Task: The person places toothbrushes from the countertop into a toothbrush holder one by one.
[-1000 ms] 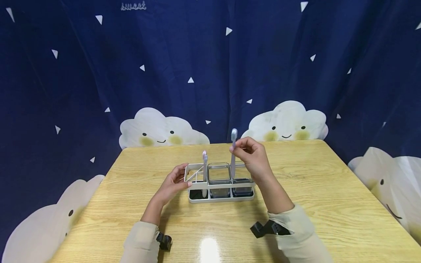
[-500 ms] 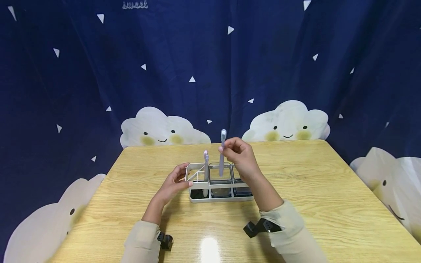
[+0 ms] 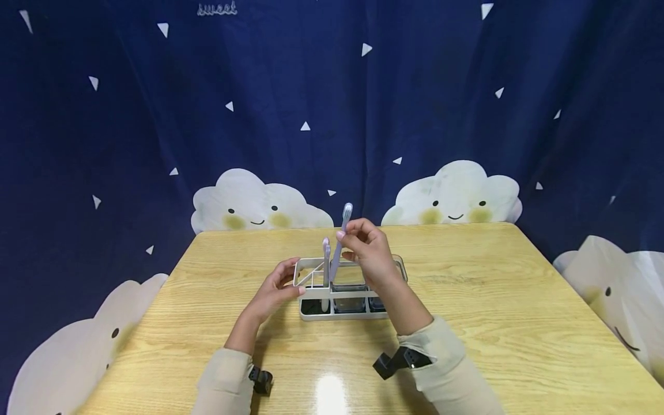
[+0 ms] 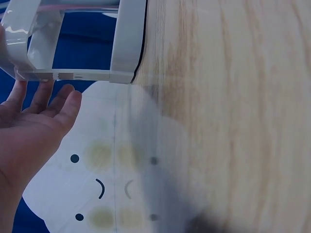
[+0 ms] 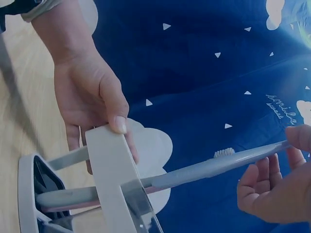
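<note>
A white toothbrush holder (image 3: 313,293) with compartments stands mid-table. My left hand (image 3: 272,292) grips its left end, thumb on the front rail and fingers behind; the left wrist view shows fingertips (image 4: 70,99) against the holder's edge. Two toothbrushes (image 3: 327,271) stand upright in the left compartment, one with a pinkish head. Over the holder, my right hand (image 3: 370,256) pinches a pale lilac toothbrush (image 3: 336,259) between thumb and fingers, head up and tilted. Its lower end is beside the standing brushes, near the divider. In the right wrist view this toothbrush handle (image 5: 194,172) slants past the rail.
A clear square cup (image 3: 349,305) sits in the middle compartment. Another cup (image 3: 377,304) in the right compartment is partly hidden by my right arm. The wooden table (image 3: 493,323) extends around the holder. A dark blue curtain (image 3: 290,75) with cloud prints hangs behind.
My right hand has carried the toothbrush left, from over the right compartment past the middle cup to the left compartment's edge, and the brush now tilts. The left hand stays on the holder.
</note>
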`<state>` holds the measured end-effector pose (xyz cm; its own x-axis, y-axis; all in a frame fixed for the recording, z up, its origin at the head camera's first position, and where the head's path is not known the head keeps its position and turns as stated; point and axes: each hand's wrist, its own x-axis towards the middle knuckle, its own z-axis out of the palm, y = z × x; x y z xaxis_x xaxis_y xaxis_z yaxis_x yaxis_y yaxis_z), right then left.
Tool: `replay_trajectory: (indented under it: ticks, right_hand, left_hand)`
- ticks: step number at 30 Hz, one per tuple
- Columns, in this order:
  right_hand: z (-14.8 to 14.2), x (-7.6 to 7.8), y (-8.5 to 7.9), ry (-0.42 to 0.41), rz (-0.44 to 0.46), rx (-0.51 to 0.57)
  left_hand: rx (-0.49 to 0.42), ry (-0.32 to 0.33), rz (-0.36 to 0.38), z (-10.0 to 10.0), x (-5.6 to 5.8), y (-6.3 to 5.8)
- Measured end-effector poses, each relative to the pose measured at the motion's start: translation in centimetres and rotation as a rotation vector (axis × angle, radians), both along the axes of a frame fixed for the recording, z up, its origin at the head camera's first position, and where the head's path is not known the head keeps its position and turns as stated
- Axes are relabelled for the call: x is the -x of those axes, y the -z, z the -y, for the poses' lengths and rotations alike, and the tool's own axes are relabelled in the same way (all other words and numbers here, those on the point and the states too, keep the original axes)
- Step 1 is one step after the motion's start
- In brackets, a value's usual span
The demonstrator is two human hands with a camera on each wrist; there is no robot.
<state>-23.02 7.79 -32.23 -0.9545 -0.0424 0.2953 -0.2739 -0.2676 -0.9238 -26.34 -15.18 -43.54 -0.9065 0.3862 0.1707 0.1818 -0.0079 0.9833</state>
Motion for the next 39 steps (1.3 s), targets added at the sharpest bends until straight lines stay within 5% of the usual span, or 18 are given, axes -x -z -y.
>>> replay_trajectory:
  ticks: [12, 23, 39]
  right_hand:
    - [1.5, 0.3, 1.7, -0.025, 0.031, 0.037]
    - [2.0, 0.3, 4.2, 0.026, 0.047, -0.118]
    - [1.8, 0.4, 4.7, 0.077, 0.031, -0.418]
  left_hand:
    - [-0.002, 0.004, -0.004, 0.0, -0.1, 0.0]
    - [-0.011, 0.006, 0.015, 0.0, -0.3, -0.1]
    - [-0.015, 0.029, 0.035, 0.0, -0.5, -0.8]
